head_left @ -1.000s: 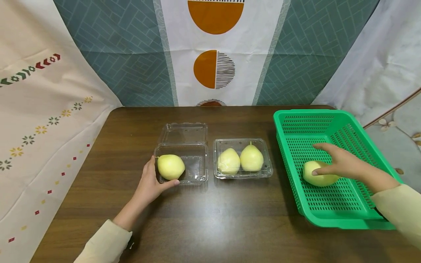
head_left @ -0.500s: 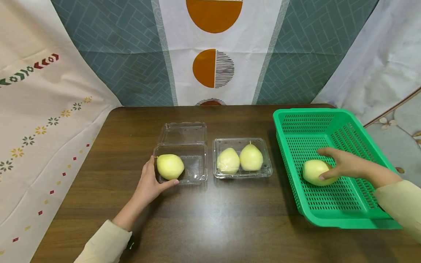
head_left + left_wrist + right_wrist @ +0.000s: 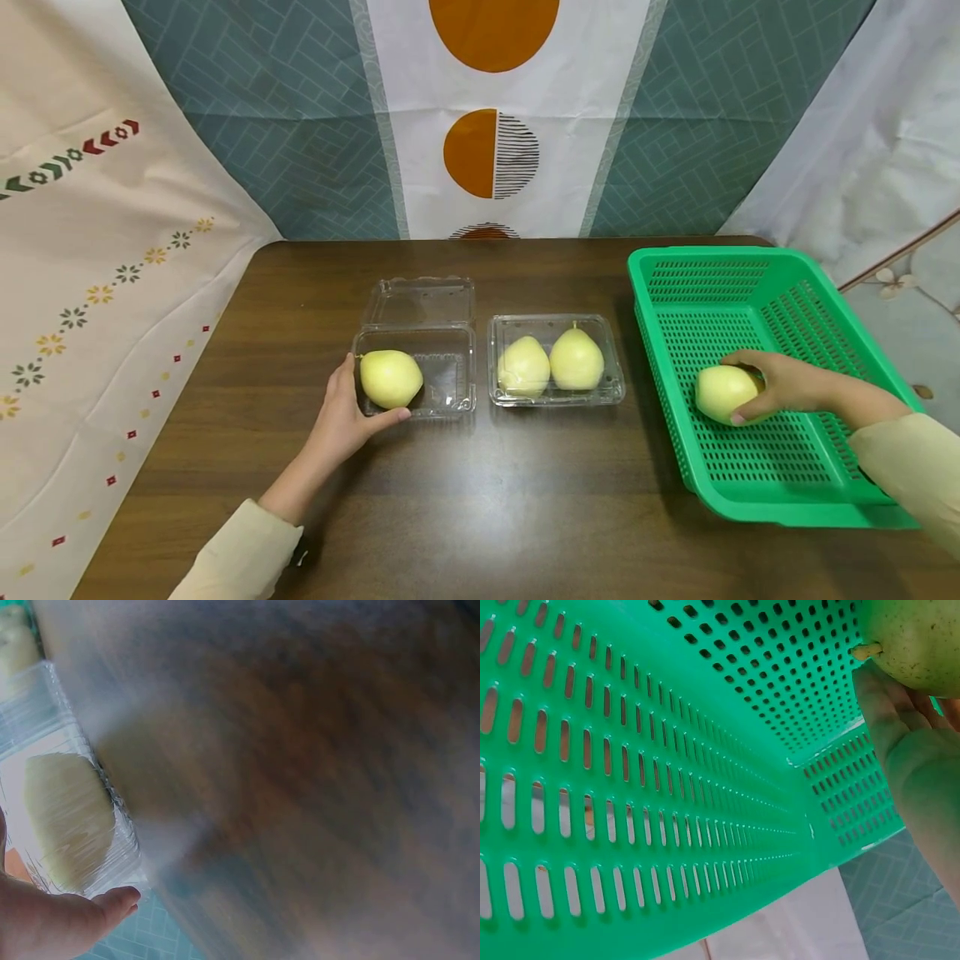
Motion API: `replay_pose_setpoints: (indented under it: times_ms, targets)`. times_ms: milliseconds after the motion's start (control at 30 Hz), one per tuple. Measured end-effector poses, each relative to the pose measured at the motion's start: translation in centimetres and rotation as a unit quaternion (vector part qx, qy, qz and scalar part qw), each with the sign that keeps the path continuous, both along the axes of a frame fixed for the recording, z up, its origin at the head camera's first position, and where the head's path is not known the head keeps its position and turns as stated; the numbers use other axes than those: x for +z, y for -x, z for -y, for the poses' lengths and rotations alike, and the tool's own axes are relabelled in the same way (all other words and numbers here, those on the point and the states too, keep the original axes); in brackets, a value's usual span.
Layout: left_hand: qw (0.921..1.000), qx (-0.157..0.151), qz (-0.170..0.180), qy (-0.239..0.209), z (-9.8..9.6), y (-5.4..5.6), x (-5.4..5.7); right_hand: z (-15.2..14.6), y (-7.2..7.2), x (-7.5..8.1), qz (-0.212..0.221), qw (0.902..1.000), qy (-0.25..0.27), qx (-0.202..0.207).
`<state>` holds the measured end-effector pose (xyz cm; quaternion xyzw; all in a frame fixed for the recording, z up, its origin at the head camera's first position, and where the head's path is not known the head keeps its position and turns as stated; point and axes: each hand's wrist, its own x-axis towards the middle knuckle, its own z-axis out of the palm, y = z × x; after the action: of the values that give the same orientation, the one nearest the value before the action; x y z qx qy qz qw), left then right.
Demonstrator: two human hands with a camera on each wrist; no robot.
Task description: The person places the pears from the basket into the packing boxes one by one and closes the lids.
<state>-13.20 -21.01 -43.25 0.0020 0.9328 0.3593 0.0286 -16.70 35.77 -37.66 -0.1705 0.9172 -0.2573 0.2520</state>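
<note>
My right hand (image 3: 783,383) curls round a yellow-green pear (image 3: 722,394) inside the green basket (image 3: 813,515). In the right wrist view, the fingers lie along the pear (image 3: 922,645), whose stem shows. My left hand (image 3: 348,417) rests at the left front corner of an open clear plastic clamshell box (image 3: 447,392), fingers along its left side and thumb at its front edge. One pear (image 3: 390,379) lies on its side in the left half of that box. The left wrist view catches the thumb (image 3: 112,904) beside the box wall, with the pear (image 3: 71,817) seen through the plastic.
A second clear box (image 3: 613,387) holds two pears (image 3: 576,360) between the open box and the basket. The open box's lid (image 3: 420,302) is folded back towards the rear. All stands on a dark wooden table (image 3: 480,508) with cloth hangings behind and at both sides.
My right hand has moved down and its fingers have closed round the pear in the basket. The left hand and both boxes have stayed in place.
</note>
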Motion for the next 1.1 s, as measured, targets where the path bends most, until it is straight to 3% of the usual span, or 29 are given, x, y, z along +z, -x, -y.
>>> replay_pose_setpoints:
  times_ms: [500, 1100]
  targets:
    - [1.0, -0.002, 0.002, -0.002, -0.18, 0.07, 0.08, 0.1, -0.26, 0.04, -0.017, 0.9996, -0.016, -0.013]
    - [1.0, 0.0, -0.004, -0.007, -0.09, -0.06, 0.05, 0.57, -0.18, -0.19, -0.035, 0.999, -0.025, 0.012]
